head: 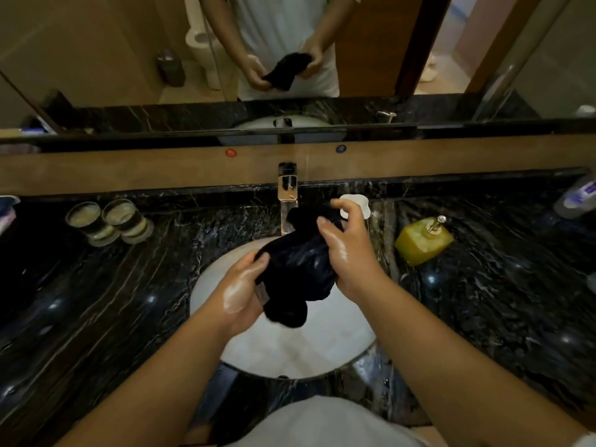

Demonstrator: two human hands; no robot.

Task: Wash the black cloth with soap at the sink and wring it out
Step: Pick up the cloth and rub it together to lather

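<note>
Glossy marble counter, chrome tap, matt cloth.

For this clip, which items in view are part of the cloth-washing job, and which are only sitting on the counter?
In use:
black cloth, held between left hand and right hand
sink
faucet
yellow soap dispenser, probably the soap source

Lying about:
two glasses
white soap dish
bottle at the far right

Cloth above sink, between hands
</note>
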